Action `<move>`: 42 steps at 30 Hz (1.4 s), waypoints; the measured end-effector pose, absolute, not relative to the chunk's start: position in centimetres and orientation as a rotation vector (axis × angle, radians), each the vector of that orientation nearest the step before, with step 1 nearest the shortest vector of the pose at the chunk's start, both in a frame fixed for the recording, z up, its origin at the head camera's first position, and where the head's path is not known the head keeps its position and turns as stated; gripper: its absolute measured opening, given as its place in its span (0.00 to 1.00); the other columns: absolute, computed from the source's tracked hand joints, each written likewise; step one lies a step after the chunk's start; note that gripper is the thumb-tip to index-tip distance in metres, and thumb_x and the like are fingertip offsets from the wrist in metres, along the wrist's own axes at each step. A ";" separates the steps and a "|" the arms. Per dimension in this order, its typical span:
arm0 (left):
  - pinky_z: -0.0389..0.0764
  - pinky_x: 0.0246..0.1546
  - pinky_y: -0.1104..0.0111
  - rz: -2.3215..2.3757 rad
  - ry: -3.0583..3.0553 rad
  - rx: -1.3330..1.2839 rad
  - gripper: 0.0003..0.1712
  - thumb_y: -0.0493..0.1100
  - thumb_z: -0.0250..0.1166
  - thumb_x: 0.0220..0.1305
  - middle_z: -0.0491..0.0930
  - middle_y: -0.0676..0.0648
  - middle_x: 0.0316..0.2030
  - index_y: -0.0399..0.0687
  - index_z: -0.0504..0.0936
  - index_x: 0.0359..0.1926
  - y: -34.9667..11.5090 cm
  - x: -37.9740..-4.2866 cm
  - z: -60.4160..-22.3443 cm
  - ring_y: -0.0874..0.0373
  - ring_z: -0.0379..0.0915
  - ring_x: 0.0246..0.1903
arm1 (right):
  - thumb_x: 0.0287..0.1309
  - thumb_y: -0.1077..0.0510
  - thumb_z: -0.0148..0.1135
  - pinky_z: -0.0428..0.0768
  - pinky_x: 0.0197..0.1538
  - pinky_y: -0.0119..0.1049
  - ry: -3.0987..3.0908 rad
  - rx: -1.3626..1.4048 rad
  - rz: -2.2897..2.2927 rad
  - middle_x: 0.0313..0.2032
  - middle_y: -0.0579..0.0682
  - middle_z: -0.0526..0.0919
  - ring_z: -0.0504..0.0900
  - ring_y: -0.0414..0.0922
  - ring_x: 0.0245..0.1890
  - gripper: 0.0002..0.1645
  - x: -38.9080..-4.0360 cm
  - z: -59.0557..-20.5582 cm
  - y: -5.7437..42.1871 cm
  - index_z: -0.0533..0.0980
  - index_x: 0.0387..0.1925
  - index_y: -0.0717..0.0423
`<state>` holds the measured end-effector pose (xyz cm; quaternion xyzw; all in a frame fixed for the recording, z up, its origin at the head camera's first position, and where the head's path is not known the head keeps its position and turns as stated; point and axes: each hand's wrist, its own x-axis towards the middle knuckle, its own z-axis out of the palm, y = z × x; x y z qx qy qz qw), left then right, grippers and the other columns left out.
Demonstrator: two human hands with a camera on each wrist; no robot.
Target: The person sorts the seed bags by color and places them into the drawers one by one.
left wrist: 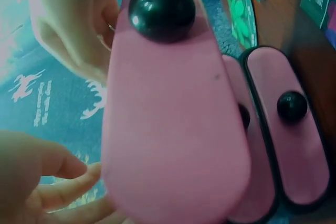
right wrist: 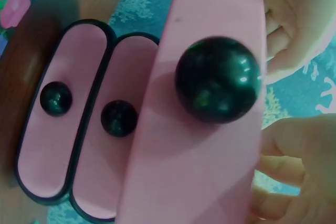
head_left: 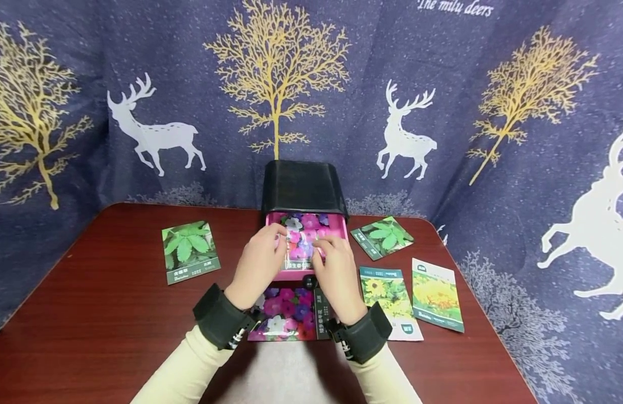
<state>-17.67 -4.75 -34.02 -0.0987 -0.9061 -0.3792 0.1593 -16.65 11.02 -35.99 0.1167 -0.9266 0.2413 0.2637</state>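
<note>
A small black cabinet point(head_left: 305, 188) has its top pink drawer point(head_left: 291, 275) pulled out. Inside the drawer lies a seed packet point(head_left: 306, 247) printed with pink, purple and white flowers. My left hand point(head_left: 258, 261) is over the drawer's left side, fingers loosely bent at the packet's left edge. Over the right side, my right hand point(head_left: 337, 269) touches the packet with thumb and forefinger. Both wrist views show the drawer's front with its round black knob point(left wrist: 162, 11), which hides the packet; the hands' fingers reach in behind it.
Another flower packet point(head_left: 283, 314) lies in front of the cabinet, under my wrists. Green-leaf packets lie at left point(head_left: 190, 252) and right point(head_left: 382, 238). Two yellow-flower packets point(head_left: 389, 300) point(head_left: 436, 294) lie on the right. Lower pink drawers point(right wrist: 62, 114) are closed. A deer-print curtain point(head_left: 311, 84) hangs behind the table.
</note>
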 end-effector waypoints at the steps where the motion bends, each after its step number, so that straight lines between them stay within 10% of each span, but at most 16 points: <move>1: 0.75 0.30 0.64 -1.089 -2.560 -0.272 0.10 0.39 0.54 0.65 0.78 0.44 0.34 0.41 0.78 0.43 -5.1 -17.6 -34.0 0.54 0.71 0.27 | 0.56 0.63 0.59 0.73 0.50 0.45 -2.484 0.326 0.650 0.40 0.53 0.80 0.74 0.51 0.43 0.09 -16.3 -36.0 11.1 0.82 0.37 0.58; 11: 0.67 0.32 0.62 -1.099 -2.531 -0.080 0.10 0.36 0.51 0.62 0.72 0.40 0.31 0.37 0.78 0.38 -9.5 -17.8 -35.8 0.49 0.66 0.29 | 0.52 0.63 0.63 0.72 0.30 0.31 -2.439 0.336 0.660 0.30 0.44 0.75 0.73 0.38 0.30 0.10 -13.1 -36.5 11.3 0.81 0.38 0.50; 19: 0.75 0.34 0.55 -0.929 -2.840 -0.112 0.12 0.42 0.55 0.64 0.75 0.36 0.41 0.38 0.78 0.41 -10.6 -17.5 -38.8 0.47 0.74 0.34 | 0.51 0.58 0.67 0.79 0.35 0.36 -2.403 0.359 0.631 0.37 0.46 0.77 0.77 0.42 0.39 0.09 -12.0 -37.5 10.9 0.81 0.37 0.50; 33: 0.75 0.27 0.61 -0.783 -2.933 -0.370 0.12 0.37 0.63 0.55 0.77 0.41 0.30 0.36 0.80 0.41 -8.3 -17.8 -42.2 0.51 0.75 0.30 | 0.48 0.60 0.70 0.76 0.41 0.37 -2.364 0.353 0.668 0.40 0.53 0.68 0.70 0.45 0.41 0.10 -11.7 -40.0 9.6 0.79 0.35 0.55; 42: 0.77 0.29 0.51 -0.741 -2.888 -0.596 0.28 0.40 0.73 0.42 0.72 0.35 0.34 0.36 0.78 0.47 -7.3 -17.5 -44.4 0.40 0.72 0.30 | 0.48 0.61 0.70 0.74 0.38 0.35 -2.400 0.346 0.637 0.37 0.49 0.70 0.68 0.44 0.39 0.10 -11.9 -40.2 9.5 0.79 0.34 0.54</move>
